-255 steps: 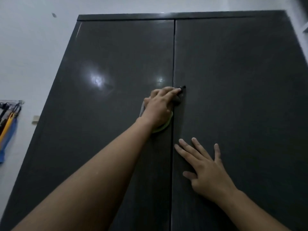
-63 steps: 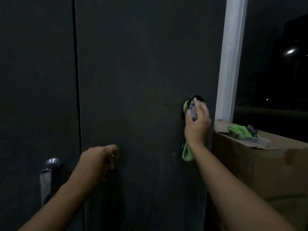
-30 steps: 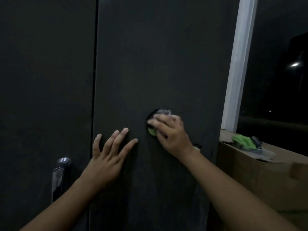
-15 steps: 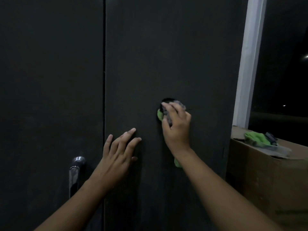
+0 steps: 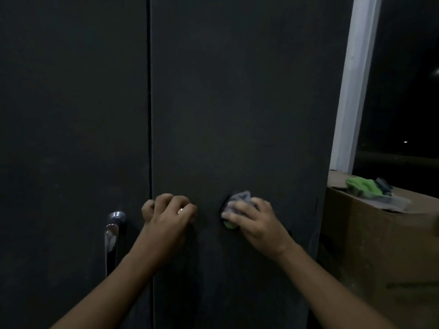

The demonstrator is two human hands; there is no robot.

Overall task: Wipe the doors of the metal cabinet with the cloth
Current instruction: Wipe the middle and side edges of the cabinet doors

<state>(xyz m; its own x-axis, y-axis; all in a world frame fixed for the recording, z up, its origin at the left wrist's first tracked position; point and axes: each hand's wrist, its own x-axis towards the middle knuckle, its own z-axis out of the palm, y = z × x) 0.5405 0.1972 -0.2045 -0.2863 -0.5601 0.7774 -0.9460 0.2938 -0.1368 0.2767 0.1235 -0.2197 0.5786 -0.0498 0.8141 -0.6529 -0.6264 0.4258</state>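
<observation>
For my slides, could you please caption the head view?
The right hand presses a grey-green cloth against the cabinet's right door while the left hand, fingers curled, rests on the same door.

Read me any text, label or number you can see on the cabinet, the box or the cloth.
No text can be read in this view.
cabinet doors and handle: plain, no marking.
cardboard box: no print shows on its dim faces.
cloth and items on the box: too blurred to show any label.
</observation>
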